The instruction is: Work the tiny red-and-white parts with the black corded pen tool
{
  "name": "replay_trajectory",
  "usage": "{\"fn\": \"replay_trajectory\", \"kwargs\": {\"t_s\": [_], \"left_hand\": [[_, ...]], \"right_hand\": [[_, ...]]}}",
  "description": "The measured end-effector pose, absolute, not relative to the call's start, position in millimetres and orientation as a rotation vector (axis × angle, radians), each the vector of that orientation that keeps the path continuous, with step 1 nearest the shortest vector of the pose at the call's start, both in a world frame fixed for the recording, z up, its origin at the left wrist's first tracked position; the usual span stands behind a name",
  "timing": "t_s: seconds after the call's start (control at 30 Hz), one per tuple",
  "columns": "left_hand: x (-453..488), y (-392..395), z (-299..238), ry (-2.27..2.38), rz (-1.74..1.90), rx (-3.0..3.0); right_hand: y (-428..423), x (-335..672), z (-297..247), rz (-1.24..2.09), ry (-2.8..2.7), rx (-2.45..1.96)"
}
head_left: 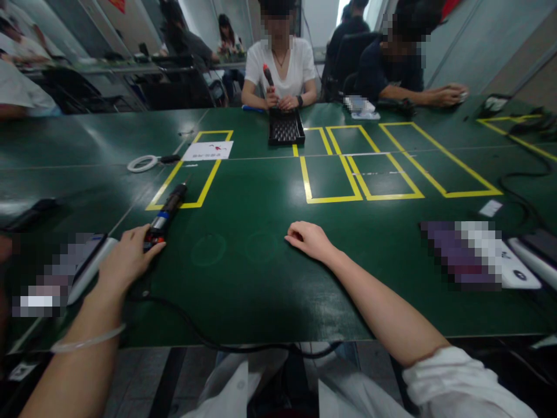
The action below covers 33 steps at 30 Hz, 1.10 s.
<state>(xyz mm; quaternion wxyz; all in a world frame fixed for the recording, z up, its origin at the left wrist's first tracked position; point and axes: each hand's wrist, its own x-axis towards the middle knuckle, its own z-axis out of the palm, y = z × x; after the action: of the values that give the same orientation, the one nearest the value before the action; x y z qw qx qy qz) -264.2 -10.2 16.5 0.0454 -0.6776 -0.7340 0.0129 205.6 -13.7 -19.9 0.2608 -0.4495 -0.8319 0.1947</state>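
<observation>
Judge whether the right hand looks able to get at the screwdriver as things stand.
Probably yes: nothing stands on the table between the right hand and the screwdriver, though the left hand holds its near end, so only the far part looks free.

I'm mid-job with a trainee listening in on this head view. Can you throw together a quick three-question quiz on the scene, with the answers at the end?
1. Multiple choice: Which is at the electric screwdriver?
A) The right hand
B) The left hand
C) Both hands

2. True or false: The black tray stands on the table in front of a co-worker in a white top.

3. Fill in the blank: The taped outlines on the green table are ____ in colour.

Key: 1. B; 2. True; 3. yellow
</observation>
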Motion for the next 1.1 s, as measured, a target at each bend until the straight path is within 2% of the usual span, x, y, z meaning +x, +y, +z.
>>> {"fn": "replay_trajectory", "kwargs": {"t_s": [0.2,0.33,0.57,0.73,0.9,1.1], "left_hand": [[-221.7,-27.8,31.9,-2.100,0.129,-1.861],[-209.2,-29.7,38.5,-2.179,0.221,-1.819],[-203.0,-24.1,51.8,-2.371,0.175,-1.744],[-169.0,-15.8,60.2,-2.407,-0.240,-1.869],[-86.9,-7.6,55.2,-2.254,-0.943,-2.648],[0.9,-5.0,34.2,-2.134,-1.271,-3.156]], "right_hand": [[-13.7,205.3,-19.3,0.524,-2.259,-1.232],[-13.7,205.4,-19.2,0.529,-2.260,-1.232],[-13.8,204.8,-19.3,0.538,-2.253,-1.232],[-13.6,204.2,-19.9,0.549,-2.247,-1.221],[-13.5,204.4,-22.1,0.610,-2.201,-1.202],[-15.6,202.7,-24.3,0.972,-1.959,-1.058]]}}
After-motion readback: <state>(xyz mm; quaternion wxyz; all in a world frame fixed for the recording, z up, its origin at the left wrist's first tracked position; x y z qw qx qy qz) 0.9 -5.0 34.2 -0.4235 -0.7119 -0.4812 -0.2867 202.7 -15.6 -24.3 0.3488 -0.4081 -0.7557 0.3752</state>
